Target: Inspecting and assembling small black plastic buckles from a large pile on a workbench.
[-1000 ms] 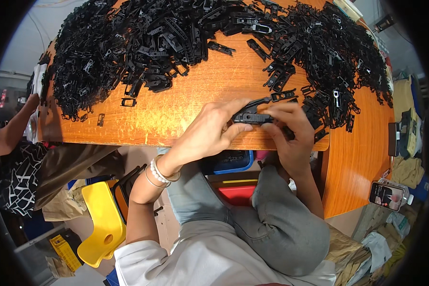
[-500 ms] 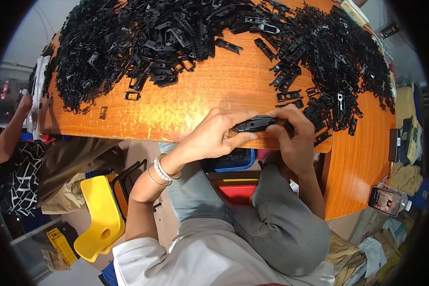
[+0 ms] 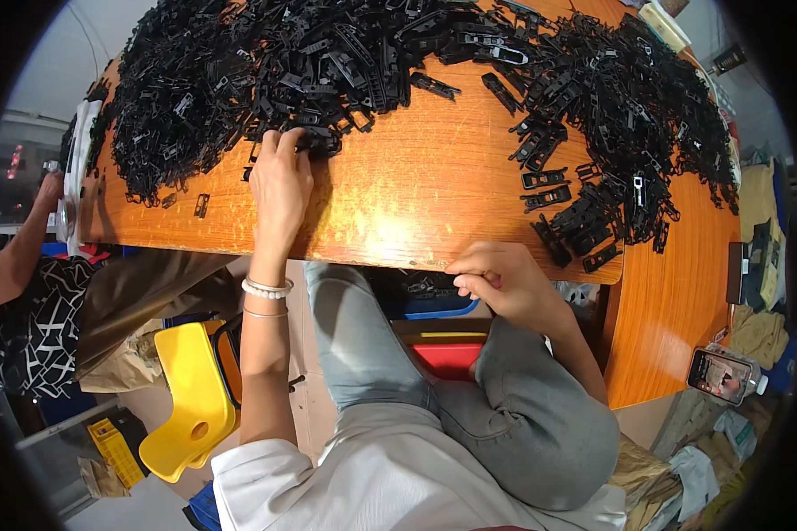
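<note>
My left hand (image 3: 281,181) is stretched over the table to the near edge of the large heap of black plastic parts (image 3: 328,62). Its fingers curl down onto a black plastic part (image 3: 326,142) there, and the fingertips are partly hidden. Bracelets circle that wrist. Just at the table's front edge is my right hand (image 3: 505,281), its fingers curled and the thumb pressed toward the forefinger. Whether anything tiny sits in that pinch I cannot make out. Several longer black plastic pieces (image 3: 584,226) lie beyond the right hand, near the table's right corner.
Another heap of black parts (image 3: 629,97) covers the right of the wooden table (image 3: 416,177). Below the edge are a blue bin (image 3: 434,310) and a red container (image 3: 447,361). A yellow chair (image 3: 181,389) stands left, beside another person's arm (image 3: 27,230). A phone (image 3: 722,373) is at right.
Both hands held a long black plastic part together; it has left them. My left hand has moved away to the left heap. My right hand has drawn back slightly toward me.
</note>
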A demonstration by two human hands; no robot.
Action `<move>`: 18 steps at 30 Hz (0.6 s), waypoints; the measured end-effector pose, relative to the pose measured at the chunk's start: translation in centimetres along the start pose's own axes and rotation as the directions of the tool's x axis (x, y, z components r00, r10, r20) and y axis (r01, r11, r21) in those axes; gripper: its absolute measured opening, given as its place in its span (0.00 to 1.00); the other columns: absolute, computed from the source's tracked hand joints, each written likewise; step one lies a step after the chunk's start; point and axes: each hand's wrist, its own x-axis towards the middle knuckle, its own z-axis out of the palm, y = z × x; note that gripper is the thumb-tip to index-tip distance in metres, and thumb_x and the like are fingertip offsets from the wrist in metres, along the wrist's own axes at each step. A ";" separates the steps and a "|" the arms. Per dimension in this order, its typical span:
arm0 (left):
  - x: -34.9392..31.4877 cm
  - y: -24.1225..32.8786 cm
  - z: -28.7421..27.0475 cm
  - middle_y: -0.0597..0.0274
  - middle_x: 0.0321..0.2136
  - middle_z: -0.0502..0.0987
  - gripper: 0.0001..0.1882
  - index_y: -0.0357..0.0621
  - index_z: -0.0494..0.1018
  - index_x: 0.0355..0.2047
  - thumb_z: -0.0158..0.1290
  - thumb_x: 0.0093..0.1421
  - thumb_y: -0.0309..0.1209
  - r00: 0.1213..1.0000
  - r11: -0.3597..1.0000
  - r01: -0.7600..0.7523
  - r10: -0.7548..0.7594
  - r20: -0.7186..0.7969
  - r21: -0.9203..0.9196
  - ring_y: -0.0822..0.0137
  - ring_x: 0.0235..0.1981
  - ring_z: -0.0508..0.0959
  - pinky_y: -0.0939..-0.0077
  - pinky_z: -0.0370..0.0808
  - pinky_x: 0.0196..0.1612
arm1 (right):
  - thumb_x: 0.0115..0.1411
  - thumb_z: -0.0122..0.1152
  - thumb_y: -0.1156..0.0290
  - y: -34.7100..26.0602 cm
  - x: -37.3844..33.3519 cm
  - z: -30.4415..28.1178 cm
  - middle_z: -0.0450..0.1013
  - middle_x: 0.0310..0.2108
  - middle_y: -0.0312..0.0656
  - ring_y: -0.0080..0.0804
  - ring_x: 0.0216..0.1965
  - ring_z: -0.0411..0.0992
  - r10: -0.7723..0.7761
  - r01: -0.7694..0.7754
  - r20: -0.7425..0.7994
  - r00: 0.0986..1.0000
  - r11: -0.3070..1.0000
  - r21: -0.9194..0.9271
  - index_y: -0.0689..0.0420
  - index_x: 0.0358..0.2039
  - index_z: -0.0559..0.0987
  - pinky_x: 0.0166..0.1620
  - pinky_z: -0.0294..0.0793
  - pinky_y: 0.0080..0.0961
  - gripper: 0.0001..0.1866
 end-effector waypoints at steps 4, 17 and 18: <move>0.2 -0.3 0.2 0.54 0.28 0.69 0.09 0.37 0.71 0.33 0.52 0.49 0.22 0.998 0.998 -0.056 0.056 0.007 -0.004 0.55 0.26 0.73 0.66 0.69 0.26 | 0.51 0.55 0.80 -0.5 -0.1 -0.5 0.72 0.25 0.42 0.24 0.26 0.72 0.036 -0.037 -0.017 0.999 0.997 -0.073 0.64 0.33 0.76 0.26 0.66 0.16 0.08; -1.7 4.0 0.6 0.66 0.18 0.70 0.08 0.41 0.65 0.24 0.54 0.50 0.17 0.813 0.076 0.577 -0.146 0.563 -0.813 0.80 0.16 0.66 0.88 0.60 0.17 | 0.50 0.55 0.78 0.3 0.1 -11.3 0.67 0.27 0.42 0.36 0.34 0.65 -0.254 -0.506 -0.572 0.780 0.281 -0.815 0.60 0.29 0.78 0.37 0.65 0.29 0.06; -1.9 4.6 0.9 0.66 0.19 0.70 0.09 0.40 0.64 0.26 0.54 0.51 0.17 0.834 0.053 0.547 -0.117 0.539 -0.835 0.80 0.15 0.66 0.88 0.60 0.15 | 0.50 0.55 0.78 0.5 0.3 -11.8 0.67 0.27 0.42 0.36 0.34 0.65 -0.254 -0.508 -0.573 0.779 0.280 -0.815 0.60 0.29 0.78 0.37 0.65 0.29 0.06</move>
